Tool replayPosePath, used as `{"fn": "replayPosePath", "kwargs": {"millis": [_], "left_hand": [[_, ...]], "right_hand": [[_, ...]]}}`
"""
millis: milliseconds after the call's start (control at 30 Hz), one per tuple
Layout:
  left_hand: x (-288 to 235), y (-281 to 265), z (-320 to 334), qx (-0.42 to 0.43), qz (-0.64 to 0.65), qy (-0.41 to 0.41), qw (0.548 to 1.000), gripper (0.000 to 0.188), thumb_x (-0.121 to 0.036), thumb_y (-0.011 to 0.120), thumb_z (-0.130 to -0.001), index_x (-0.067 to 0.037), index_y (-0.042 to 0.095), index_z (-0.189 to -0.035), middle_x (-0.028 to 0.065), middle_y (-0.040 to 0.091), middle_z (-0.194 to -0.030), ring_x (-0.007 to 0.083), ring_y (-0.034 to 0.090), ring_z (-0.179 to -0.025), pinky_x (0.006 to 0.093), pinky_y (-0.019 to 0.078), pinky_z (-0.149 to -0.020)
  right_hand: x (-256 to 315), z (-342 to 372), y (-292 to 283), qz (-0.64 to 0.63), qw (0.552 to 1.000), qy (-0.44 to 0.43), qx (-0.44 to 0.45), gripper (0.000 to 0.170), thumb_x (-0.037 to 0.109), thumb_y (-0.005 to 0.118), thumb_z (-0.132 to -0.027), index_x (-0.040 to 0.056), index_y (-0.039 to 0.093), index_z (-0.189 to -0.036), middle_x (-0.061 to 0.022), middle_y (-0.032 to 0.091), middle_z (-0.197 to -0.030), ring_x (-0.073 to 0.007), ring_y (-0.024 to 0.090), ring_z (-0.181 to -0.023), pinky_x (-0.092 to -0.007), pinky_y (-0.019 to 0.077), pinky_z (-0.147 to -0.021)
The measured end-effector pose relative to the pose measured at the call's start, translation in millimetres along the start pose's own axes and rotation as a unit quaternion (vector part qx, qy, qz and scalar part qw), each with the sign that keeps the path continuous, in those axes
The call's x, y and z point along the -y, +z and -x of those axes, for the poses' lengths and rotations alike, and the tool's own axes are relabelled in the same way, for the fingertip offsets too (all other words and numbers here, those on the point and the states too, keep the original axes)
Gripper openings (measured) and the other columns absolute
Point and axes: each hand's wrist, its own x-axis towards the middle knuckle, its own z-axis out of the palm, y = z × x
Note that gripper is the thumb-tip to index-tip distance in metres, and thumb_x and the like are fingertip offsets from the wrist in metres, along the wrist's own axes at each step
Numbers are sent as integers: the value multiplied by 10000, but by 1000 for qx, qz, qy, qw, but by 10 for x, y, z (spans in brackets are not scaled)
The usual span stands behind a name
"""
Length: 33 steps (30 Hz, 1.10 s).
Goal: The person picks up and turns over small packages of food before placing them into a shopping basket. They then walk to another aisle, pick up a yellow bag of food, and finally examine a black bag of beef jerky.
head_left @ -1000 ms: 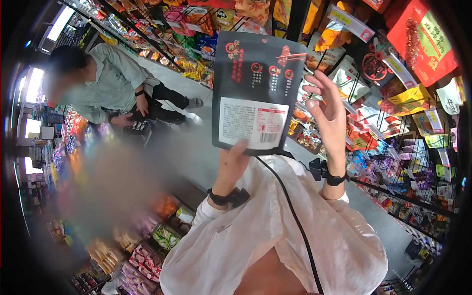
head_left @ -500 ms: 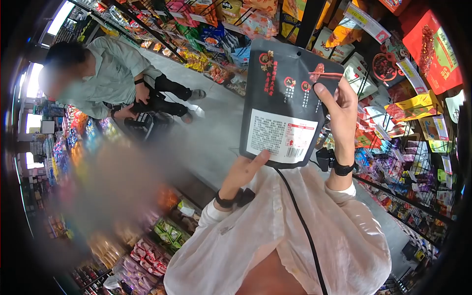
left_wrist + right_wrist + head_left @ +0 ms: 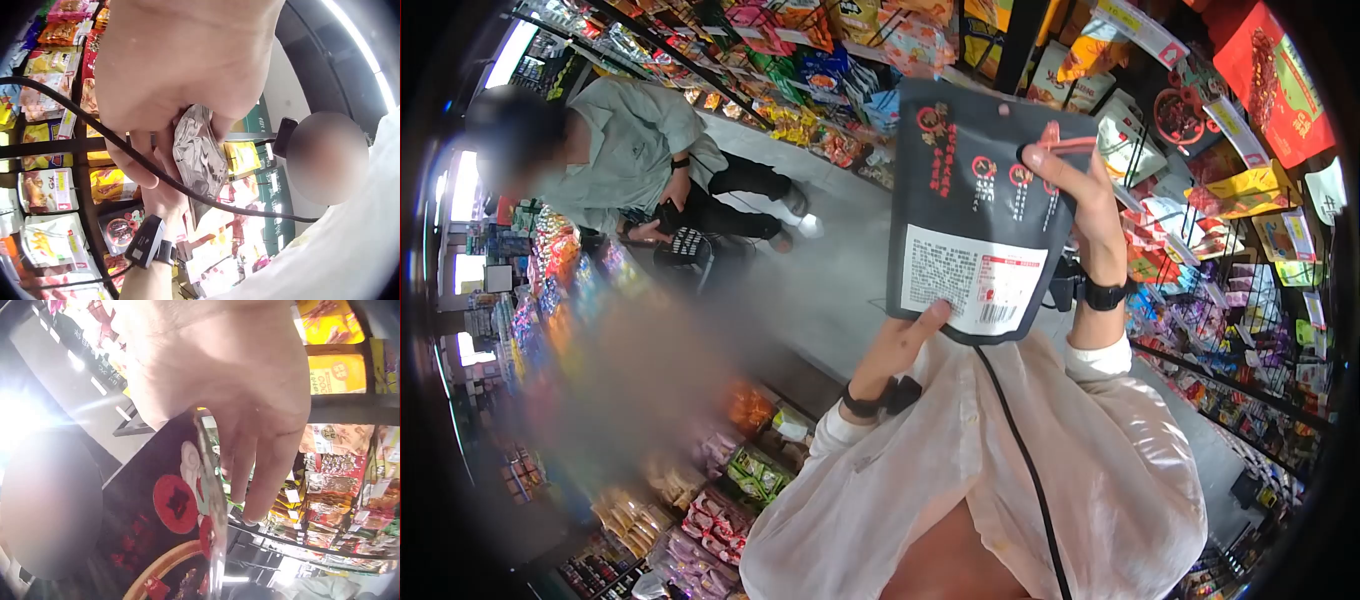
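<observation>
A dark grey snack pouch [image 3: 940, 205] with red and white print is held upright in front of the chest, its white label [image 3: 960, 270] with a barcode facing the head camera. My left hand [image 3: 892, 348] grips the bottom left corner, thumb on the label and fingers behind. At the upper right edge my right hand [image 3: 1098, 215] pinches the pouch, its thumb lying across the printed face. The left wrist view shows the pouch's crinkled silvery bottom [image 3: 199, 153] between thumb and fingers. In the right wrist view the pouch's other face [image 3: 153, 531] carries red circles.
Shelves of hanging snack bags [image 3: 1245, 205] run along the right, with price tags [image 3: 1135, 25] sticking out. Another person [image 3: 625, 140] stands in the aisle at left. More packets [image 3: 715, 525] lie at lower left. A black cable [image 3: 1010, 450] hangs down the shirt front.
The right hand, earlier apart from the pouch with fingers raised, has taken hold of its upper right edge. The pouch has shifted right in the head view, the left hand still gripping it.
</observation>
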Motion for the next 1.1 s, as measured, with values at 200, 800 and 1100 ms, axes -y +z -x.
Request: {"fn": "replayPosePath", "kwargs": {"millis": [200,800,1100], "left_hand": [[-32,-98,21,4,-4,-23,1000,365,-236,599,-1047,1,602,-1324,39,657,-1233,127,575,-1129,301,467,-968],[-81,-102,16,61,-57,-55,995,372,-245,606,-1043,11,607,-1314,39,679,-1221,130,595,-1106,299,480,-953],[-172,-263,-156,15,1,-14,1000,395,-225,631,-1026,17,574,-1333,61,668,-1217,144,593,-1135,306,464,-988]], "right_hand": [[10,-112,34,103,975,-135,142,365,145,563,-973,-34,670,-1272,-168,677,-1296,-248,625,-1198,-361,459,-1054],[-39,22,-57,84,964,-90,235,492,-14,541,-701,-70,720,-1156,-233,634,-1348,-340,571,-1308,-387,421,-1102],[-616,115,-73,-84,989,37,-118,410,286,633,-1005,-29,634,-1267,-103,687,-1185,-156,627,-1070,-307,476,-961]]}}
